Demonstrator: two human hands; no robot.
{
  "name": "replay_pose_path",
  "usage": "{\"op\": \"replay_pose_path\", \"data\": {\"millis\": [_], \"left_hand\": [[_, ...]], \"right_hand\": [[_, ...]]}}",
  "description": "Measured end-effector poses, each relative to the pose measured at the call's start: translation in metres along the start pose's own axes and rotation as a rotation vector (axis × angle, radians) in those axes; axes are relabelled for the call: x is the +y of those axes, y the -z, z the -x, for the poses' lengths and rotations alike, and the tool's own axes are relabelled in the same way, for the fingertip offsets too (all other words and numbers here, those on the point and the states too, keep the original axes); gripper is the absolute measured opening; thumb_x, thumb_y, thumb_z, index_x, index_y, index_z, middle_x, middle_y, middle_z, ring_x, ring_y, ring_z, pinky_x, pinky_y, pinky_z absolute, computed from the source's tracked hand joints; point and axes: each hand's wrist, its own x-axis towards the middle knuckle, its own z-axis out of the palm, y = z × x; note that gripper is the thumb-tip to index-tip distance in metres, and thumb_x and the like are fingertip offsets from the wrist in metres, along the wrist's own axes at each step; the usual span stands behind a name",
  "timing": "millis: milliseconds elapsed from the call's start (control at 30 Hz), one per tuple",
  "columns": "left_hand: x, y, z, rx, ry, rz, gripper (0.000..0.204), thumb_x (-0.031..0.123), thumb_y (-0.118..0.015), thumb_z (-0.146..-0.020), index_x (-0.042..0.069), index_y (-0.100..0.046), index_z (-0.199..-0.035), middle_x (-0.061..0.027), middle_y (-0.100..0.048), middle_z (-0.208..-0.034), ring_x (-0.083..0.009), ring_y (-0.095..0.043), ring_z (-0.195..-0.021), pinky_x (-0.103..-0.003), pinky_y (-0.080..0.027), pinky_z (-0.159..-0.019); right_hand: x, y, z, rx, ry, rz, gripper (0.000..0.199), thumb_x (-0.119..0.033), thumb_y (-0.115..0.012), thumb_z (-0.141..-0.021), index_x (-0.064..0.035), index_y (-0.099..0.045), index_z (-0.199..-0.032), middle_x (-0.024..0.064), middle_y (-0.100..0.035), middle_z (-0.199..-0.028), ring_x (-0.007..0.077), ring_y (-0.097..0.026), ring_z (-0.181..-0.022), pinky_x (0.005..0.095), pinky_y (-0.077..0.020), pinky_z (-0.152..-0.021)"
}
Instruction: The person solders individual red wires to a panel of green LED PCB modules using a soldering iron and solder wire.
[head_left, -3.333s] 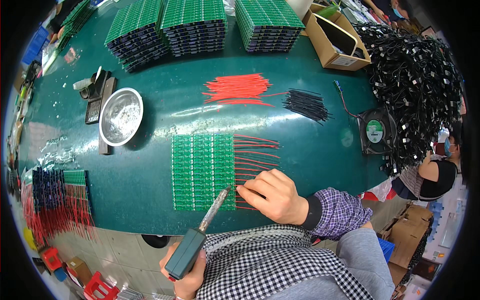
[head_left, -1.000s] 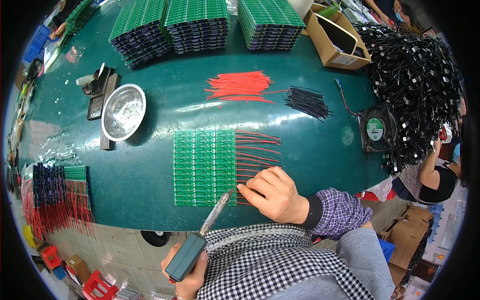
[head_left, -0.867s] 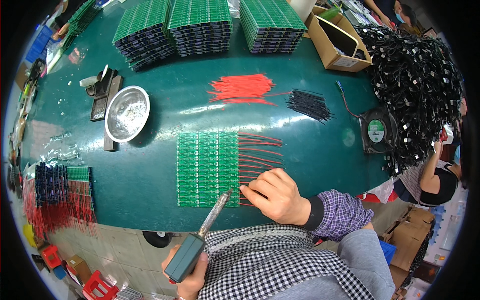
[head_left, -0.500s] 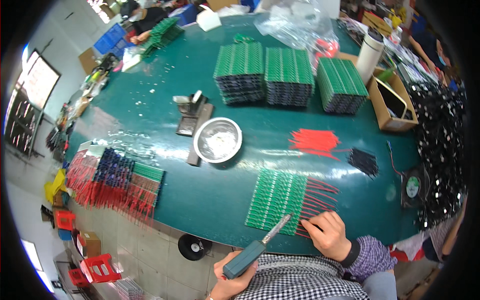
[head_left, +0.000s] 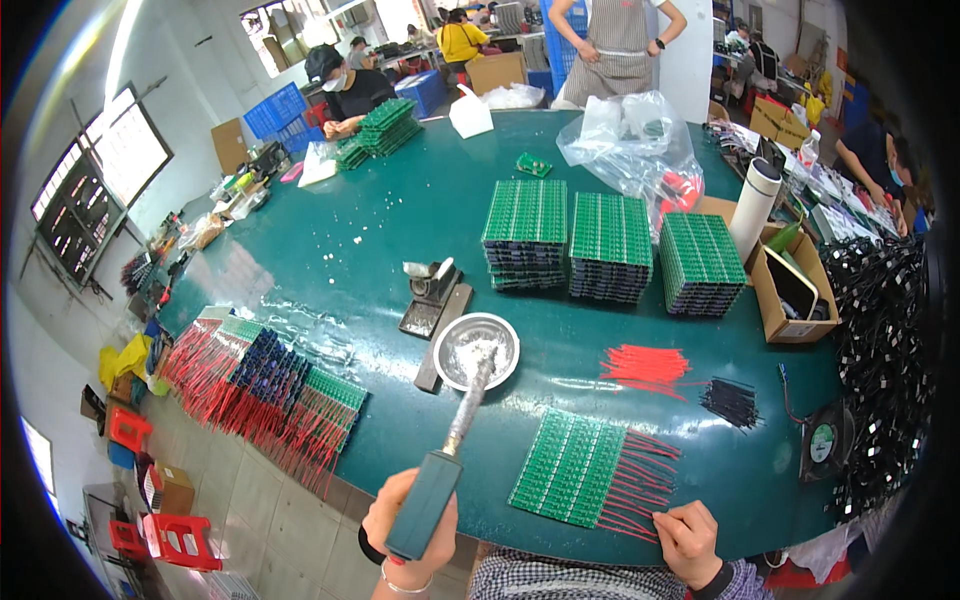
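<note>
My left hand grips the green handle of a soldering iron. Its metal shaft slants up over a round metal bowl, with the tip inside among pale, shiny material. At the table's near edge lies a green circuit board panel. A row of red wires runs out from its right side. My right hand is closed beside the lowest wire ends, thumb and fingers pressed together; what is between them, if anything, is too small to make out.
Loose red wires and black wires lie right of centre. Three board stacks stand behind. A metal stand adjoins the bowl; wired boards overhang the left edge. At right are a fan, open carton and white flask.
My left hand has swung the soldering iron from the panel's lower right corner up and left into the bowl. My right hand has drawn slightly away from the panel. The view has tilted up.
</note>
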Motion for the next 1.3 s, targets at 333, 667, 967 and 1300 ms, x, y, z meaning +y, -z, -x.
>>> {"op": "replay_pose_path", "data": {"millis": [333, 667, 967, 1300], "left_hand": [[-0.044, -0.044, 0.025, 0.02, 0.499, 0.337, 0.015, 0.0, -0.079, -0.081, -0.002, -0.068, -0.091, 0.0002, -0.066, -0.077, -0.0077, -0.056, -0.065, -0.026, -0.046, -0.059], [0.001, -0.044, 0.089, -0.064, 0.591, 0.516, 0.019, 0.006, -0.083, -0.079, -0.003, -0.071, -0.092, -0.0029, -0.071, -0.081, -0.0076, -0.063, -0.071, -0.026, -0.051, -0.064], [0.012, -0.056, 0.086, -0.116, 0.621, 0.585, 0.018, 0.005, -0.081, -0.08, -0.003, -0.071, -0.092, -0.0039, -0.071, -0.078, -0.007, -0.062, -0.069, -0.026, -0.05, -0.061], [0.019, -0.038, 0.087, -0.161, 0.652, 0.44, 0.028, 0.007, -0.083, -0.08, -0.006, -0.071, -0.101, -0.0095, -0.074, -0.095, -0.0156, -0.067, -0.084, -0.033, -0.053, -0.077]], "right_hand": [[0.0, 0.003, 0.002, 0.108, -0.047, -0.034, 0.017, 0.006, -0.076, -0.072, -0.0015, -0.069, -0.085, 0.0089, -0.06, -0.077, 0.0254, -0.056, -0.066, 0.0369, -0.0431, -0.056], [0.003, 0.003, 0.001, 0.133, -0.019, -0.028, 0.016, 0.006, -0.073, -0.071, -0.0028, -0.065, -0.082, 0.0094, -0.058, -0.076, 0.027, -0.055, -0.066, 0.0376, -0.0427, -0.056], [0.002, 0.004, 0.006, 0.124, -0.063, -0.028, 0.015, 0.006, -0.072, -0.068, -0.0029, -0.064, -0.078, 0.0101, -0.058, -0.076, 0.0283, -0.056, -0.068, 0.0384, -0.0445, -0.058], [0.01, 0.002, 0.005, 0.099, -0.038, -0.095, 0.015, 0.004, -0.072, -0.07, -0.0035, -0.07, -0.083, 0.0081, -0.064, -0.079, 0.0251, -0.061, -0.07, 0.036, -0.0512, -0.06]]}}
